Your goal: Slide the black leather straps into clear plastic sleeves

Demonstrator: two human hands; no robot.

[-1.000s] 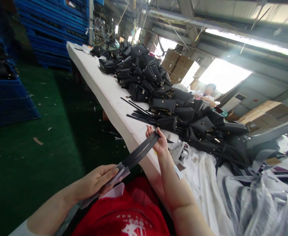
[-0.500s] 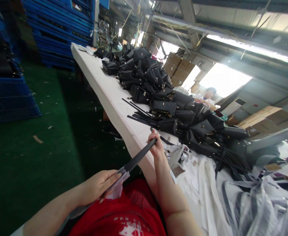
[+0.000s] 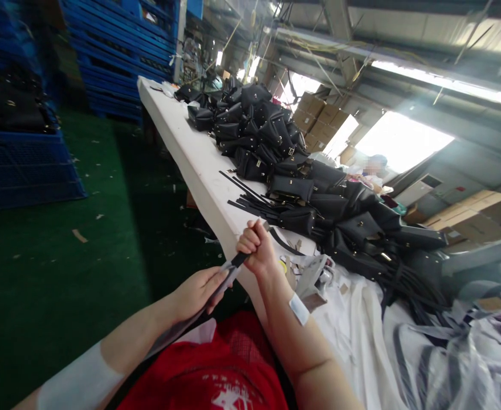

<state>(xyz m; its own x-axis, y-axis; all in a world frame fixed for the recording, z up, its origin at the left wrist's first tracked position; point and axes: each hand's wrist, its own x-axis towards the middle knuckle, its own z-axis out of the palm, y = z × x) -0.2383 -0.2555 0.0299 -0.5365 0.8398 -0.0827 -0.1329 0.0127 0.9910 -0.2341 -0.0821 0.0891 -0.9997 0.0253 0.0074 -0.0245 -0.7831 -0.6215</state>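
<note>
The right hand (image 3: 256, 249) was fisted on the black strap (image 3: 239, 261). The left hand (image 3: 199, 291) pinched its plastic sleeve (image 3: 172, 333) at seven o'clock, off the table (image 3: 177, 136) edge. Parting them seemingly called for a steady opposite pull.

A long, narrow black strap (image 3: 238, 261) slants through the air from near left up to far right, just before the near edge of the white table (image 3: 190, 154). Its lower stretch lies inside a greyish plastic sleeve (image 3: 174, 335). The left hand (image 3: 199, 291) pinches the sleeved part; the right hand (image 3: 256, 250) fists the bare upper end.
</note>
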